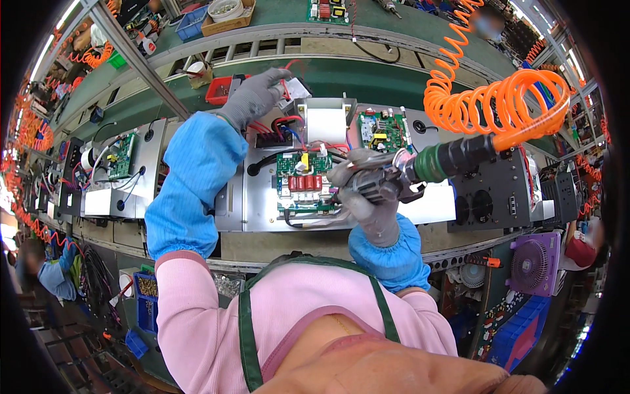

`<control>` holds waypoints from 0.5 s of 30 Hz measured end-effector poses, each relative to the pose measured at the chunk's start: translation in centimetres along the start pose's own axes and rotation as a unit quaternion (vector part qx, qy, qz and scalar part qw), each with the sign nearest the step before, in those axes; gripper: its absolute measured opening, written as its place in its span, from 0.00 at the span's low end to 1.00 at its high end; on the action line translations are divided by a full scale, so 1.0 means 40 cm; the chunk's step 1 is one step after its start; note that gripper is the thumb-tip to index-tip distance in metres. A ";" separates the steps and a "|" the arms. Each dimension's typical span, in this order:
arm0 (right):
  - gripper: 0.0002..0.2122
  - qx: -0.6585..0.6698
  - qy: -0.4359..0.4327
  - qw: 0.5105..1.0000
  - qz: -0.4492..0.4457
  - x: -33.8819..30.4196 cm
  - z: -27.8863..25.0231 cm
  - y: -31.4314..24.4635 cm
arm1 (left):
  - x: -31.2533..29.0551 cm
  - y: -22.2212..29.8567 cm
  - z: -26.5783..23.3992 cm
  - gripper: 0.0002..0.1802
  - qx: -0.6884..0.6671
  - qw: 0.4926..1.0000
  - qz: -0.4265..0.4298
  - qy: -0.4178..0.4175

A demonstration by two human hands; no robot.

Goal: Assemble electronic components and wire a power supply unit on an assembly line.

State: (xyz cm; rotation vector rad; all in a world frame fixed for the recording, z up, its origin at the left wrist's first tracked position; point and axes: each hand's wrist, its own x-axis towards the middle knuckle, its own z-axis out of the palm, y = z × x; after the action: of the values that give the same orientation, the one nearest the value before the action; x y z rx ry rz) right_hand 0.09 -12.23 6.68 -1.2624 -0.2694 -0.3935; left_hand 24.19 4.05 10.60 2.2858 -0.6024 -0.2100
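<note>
My right hand (371,197), in a grey glove, is wrapped round a dark air screwdriver (380,186) with a green collar. It holds the tool over the right side of a green circuit board (303,182) with red components. The tool's tip is hidden. My left hand (254,100), also gloved, reaches past the board to the far side, its fingers closed on a thin red wire (286,90). Beside those fingers lies a white label or paper (298,88). Both boards sit on an open metal chassis (262,210); the second green board (384,131) is farther right.
An orange coiled air hose (499,102) runs from the tool to the upper right. A red parts bin (218,90) stands near my left hand. Another open chassis (131,203) is on the left, and a black fan panel (489,197) on the right. A metal post (141,62) rises at upper left.
</note>
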 end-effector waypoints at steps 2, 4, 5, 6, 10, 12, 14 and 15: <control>0.26 0.016 0.020 1.000 -0.004 0.002 0.008 0.005 | -0.042 0.040 -0.008 0.26 0.193 0.979 0.024 -0.058; 0.26 -0.004 0.020 1.000 0.003 0.005 0.018 -0.009 | -0.026 0.036 0.004 0.27 0.258 0.961 -0.008 -0.100; 0.24 0.015 0.057 0.998 0.010 0.008 0.034 -0.017 | -0.021 0.031 0.013 0.27 0.313 0.941 -0.023 -0.124; 0.23 0.034 0.093 0.995 0.018 0.010 0.043 -0.022 | -0.017 0.028 0.021 0.27 0.367 0.918 -0.039 -0.147; 0.24 0.007 0.097 0.995 0.008 0.004 0.032 -0.016 | -0.018 0.098 0.026 0.25 0.460 0.867 -0.074 -0.176; 0.24 0.021 0.080 0.996 -0.020 0.004 0.030 -0.014 | -0.014 0.083 0.035 0.23 0.485 0.856 -0.063 -0.171; 0.24 0.021 0.075 0.997 -0.016 0.004 0.034 -0.015 | 0.006 0.000 0.050 0.20 0.454 0.884 0.095 0.064; 0.24 0.020 0.076 0.997 -0.011 0.002 0.034 -0.013 | 0.028 -0.007 0.055 0.20 0.453 0.884 0.094 0.065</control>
State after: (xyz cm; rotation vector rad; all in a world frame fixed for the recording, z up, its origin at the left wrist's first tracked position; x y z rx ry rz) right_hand -0.01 -11.09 7.54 -1.1852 -0.1616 -0.4991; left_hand 24.57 2.30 8.88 3.0602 -0.9890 0.4140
